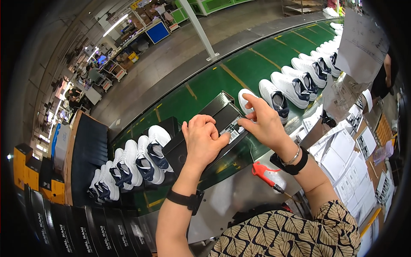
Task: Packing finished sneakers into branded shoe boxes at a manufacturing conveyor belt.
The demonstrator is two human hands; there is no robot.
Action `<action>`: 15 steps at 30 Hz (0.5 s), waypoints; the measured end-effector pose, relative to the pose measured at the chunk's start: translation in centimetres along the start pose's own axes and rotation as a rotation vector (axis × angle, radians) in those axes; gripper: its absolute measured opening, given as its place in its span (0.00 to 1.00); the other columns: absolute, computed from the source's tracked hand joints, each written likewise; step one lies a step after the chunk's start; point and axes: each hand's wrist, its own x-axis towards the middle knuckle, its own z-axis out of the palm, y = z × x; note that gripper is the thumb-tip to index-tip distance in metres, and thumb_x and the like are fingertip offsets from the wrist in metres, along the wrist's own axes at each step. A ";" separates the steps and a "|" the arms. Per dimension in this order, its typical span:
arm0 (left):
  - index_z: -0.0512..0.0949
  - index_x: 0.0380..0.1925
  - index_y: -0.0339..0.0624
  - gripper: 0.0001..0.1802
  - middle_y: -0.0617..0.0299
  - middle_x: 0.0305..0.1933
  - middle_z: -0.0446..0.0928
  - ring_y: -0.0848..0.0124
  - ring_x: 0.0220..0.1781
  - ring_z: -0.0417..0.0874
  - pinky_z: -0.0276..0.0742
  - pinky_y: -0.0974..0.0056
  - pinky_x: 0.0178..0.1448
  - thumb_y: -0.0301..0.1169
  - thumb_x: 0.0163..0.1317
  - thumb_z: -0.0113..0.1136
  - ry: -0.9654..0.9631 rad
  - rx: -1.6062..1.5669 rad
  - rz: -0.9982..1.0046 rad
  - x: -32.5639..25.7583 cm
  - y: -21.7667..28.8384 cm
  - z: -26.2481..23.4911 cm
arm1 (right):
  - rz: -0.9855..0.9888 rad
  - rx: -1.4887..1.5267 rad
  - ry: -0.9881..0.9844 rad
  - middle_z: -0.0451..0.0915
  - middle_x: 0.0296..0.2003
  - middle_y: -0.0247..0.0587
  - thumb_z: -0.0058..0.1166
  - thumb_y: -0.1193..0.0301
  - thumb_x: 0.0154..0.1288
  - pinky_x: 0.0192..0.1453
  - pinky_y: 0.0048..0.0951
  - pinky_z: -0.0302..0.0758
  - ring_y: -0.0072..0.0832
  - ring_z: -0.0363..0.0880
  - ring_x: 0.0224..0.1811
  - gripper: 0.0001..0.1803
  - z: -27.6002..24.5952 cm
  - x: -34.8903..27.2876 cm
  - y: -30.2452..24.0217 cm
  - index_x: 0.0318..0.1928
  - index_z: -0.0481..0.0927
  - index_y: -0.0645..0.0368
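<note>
Red air blow gun (262,171) right of centre, aslant. Loose printed sheets (342,165) overlapping, far right. Beyond green conveyor belt (274,51): pale steel post (198,30); blue-panelled table (158,33); green machine housing (217,4) at top edge. Lit fluorescent tube (116,25), upper left. Orange-and-black cartons (19,169), far left.

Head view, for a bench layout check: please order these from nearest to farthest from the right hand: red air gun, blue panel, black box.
1. Black box: right at the right hand, on its left side.
2. Red air gun: below the hand in the picture.
3. Blue panel: upper left, across the walkway.
</note>
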 end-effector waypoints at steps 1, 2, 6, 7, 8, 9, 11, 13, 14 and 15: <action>0.70 0.14 0.42 0.13 0.57 0.48 0.71 0.59 0.58 0.65 0.49 0.52 0.64 0.34 0.43 0.65 0.044 -0.026 0.023 -0.1 -0.2 0.0 | 0.060 0.026 -0.007 0.73 0.38 0.47 0.62 0.68 0.49 0.35 0.33 0.75 0.38 0.78 0.33 0.33 0.1 0.0 0.0 0.57 0.64 0.57; 0.71 0.19 0.41 0.12 0.54 0.49 0.71 0.58 0.57 0.65 0.51 0.54 0.63 0.33 0.45 0.65 0.088 -0.052 0.046 -0.3 -0.3 0.1 | 0.059 0.026 -0.005 0.73 0.38 0.47 0.62 0.68 0.49 0.35 0.33 0.75 0.38 0.78 0.33 0.33 0.3 0.0 -0.3 0.57 0.64 0.57; 0.71 0.39 0.40 0.18 0.50 0.53 0.68 0.54 0.58 0.64 0.54 0.53 0.63 0.33 0.49 0.62 0.362 0.010 0.086 -0.7 -1.7 1.4 | -0.103 -0.192 0.115 0.73 0.38 0.46 0.64 0.64 0.47 0.39 0.35 0.74 0.38 0.76 0.36 0.32 2.7 -0.9 -2.0 0.54 0.68 0.57; 0.71 0.39 0.40 0.18 0.50 0.53 0.68 0.54 0.58 0.64 0.54 0.53 0.63 0.33 0.49 0.62 0.364 0.012 0.084 -1.0 -1.7 1.5 | -0.198 -0.255 0.168 0.74 0.37 0.46 0.65 0.63 0.46 0.40 0.36 0.73 0.39 0.75 0.37 0.32 3.0 -1.2 -2.1 0.53 0.69 0.58; 0.71 0.40 0.39 0.19 0.50 0.53 0.68 0.54 0.58 0.63 0.53 0.53 0.63 0.35 0.49 0.62 0.378 0.072 0.056 -1.2 -1.6 1.6 | -0.215 -0.228 0.246 0.74 0.34 0.45 0.63 0.66 0.48 0.37 0.34 0.74 0.39 0.75 0.33 0.26 2.9 -1.1 -2.2 0.50 0.72 0.59; 0.71 0.41 0.39 0.21 0.50 0.53 0.68 0.53 0.59 0.63 0.53 0.52 0.64 0.36 0.49 0.62 0.388 0.131 0.028 -1.5 -1.2 1.5 | -0.214 -0.224 0.245 0.74 0.34 0.45 0.63 0.66 0.48 0.37 0.34 0.74 0.39 0.75 0.33 0.26 2.9 -1.0 -1.8 0.50 0.72 0.59; 0.70 0.47 0.40 0.30 0.51 0.56 0.66 0.53 0.60 0.62 0.51 0.51 0.64 0.43 0.46 0.66 0.338 0.163 -0.001 -2.0 0.0 1.1 | 0.005 0.005 0.188 0.75 0.33 0.46 0.60 0.71 0.51 0.34 0.31 0.74 0.37 0.75 0.29 0.22 2.8 -1.2 -0.4 0.48 0.73 0.60; 0.69 0.52 0.42 0.39 0.52 0.60 0.63 0.53 0.62 0.61 0.51 0.51 0.64 0.49 0.40 0.68 0.183 0.315 -0.014 -2.2 1.3 0.8 | 0.049 0.089 0.204 0.76 0.33 0.45 0.56 0.74 0.56 0.31 0.27 0.74 0.30 0.75 0.26 0.17 2.5 -1.5 0.2 0.47 0.73 0.62; 0.67 0.54 0.44 0.44 0.53 0.63 0.60 0.54 0.64 0.59 0.48 0.49 0.65 0.52 0.37 0.69 0.127 0.295 -0.039 -2.2 1.4 0.7 | 0.084 0.161 0.205 0.75 0.32 0.39 0.54 0.74 0.58 0.31 0.23 0.71 0.23 0.72 0.26 0.16 2.5 -1.9 0.8 0.48 0.73 0.62; 0.67 0.54 0.44 0.44 0.53 0.63 0.60 0.54 0.64 0.59 0.48 0.49 0.65 0.52 0.37 0.69 0.127 0.294 -0.034 -2.1 1.3 0.5 | 0.120 0.232 0.208 0.75 0.32 0.34 0.53 0.74 0.61 0.30 0.18 0.68 0.15 0.70 0.26 0.15 2.4 -2.1 1.5 0.48 0.73 0.62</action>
